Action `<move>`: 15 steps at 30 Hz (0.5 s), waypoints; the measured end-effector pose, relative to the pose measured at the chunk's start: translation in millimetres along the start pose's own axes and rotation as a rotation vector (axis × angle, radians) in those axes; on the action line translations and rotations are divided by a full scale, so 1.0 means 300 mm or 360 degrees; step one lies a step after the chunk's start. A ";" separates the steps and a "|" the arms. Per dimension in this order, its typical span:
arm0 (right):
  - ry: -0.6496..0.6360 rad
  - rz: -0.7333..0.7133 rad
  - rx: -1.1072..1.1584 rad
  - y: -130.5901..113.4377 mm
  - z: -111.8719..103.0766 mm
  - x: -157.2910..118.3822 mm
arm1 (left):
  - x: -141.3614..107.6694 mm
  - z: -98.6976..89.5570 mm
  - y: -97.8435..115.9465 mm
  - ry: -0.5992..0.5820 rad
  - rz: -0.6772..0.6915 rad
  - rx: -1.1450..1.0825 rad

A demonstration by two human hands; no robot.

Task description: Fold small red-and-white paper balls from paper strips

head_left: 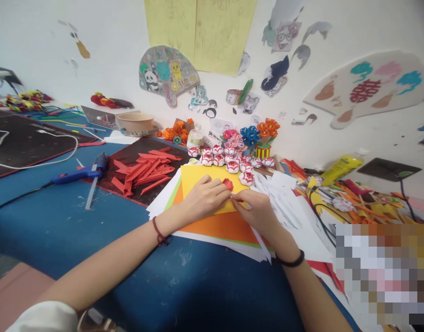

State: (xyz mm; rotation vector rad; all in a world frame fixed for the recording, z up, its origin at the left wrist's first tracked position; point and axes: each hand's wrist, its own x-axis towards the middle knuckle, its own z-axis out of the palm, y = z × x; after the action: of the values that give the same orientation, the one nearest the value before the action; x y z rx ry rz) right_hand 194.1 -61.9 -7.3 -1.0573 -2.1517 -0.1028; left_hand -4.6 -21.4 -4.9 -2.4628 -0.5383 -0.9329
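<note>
Between my two hands is a small red folded paper piece (227, 184), held over a stack of coloured sheets. My left hand (206, 196) has its fingers curled and pressed together on it. From the other side, the thumb and fingertips of my right hand (255, 207) pinch at its lower edge, where a bit of white shows. Yellow paper (194, 177) lies directly under the hands, above orange paper (212, 229). Just beyond stand several red-and-white folded paper flowers (247, 178). The fingers hide part of the red piece.
Red folded strips (146, 170) lie on a dark mat (108, 177) to the left, beside a blue glue gun (82, 173). Paper flowers (250, 136) and a round bowl (134, 123) stand near the wall. Paper scraps and a yellow bottle (343, 168) crowd the right.
</note>
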 end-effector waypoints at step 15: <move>-0.0182 -0.0210 -0.0194 0.002 -0.003 -0.009 | 0.009 -0.009 -0.002 -0.0180 0.0196 -0.0139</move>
State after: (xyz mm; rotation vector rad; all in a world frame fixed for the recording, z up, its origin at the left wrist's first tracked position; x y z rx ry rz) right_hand 196.2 -63.4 -8.5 -1.0098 -2.3434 -0.2434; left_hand -4.4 -21.6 -1.0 -2.6062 -0.3848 -0.7874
